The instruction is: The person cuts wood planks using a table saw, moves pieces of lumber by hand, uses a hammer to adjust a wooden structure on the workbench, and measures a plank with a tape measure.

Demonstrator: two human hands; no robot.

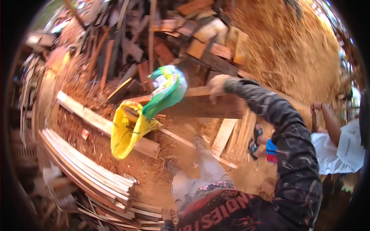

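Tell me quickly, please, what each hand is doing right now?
Right hand: gloved, closed on the edge of a wooden plank.
Left hand: only partly in view at the lower edge; its state cannot be told.

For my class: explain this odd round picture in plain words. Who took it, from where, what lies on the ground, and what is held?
A camera worn on a person's head looks down; its fisheye lens bends the edges. No machine: bare hands work. The right hand, in a dark sleeve, grips a thick wooden plank with a yellow-and-green sack draped over its end. The left hand shows only at the lower edge; whether it holds anything is unclear. On the sawdust-covered ground lie stacked boards and scrap wood. Another person sits at right.
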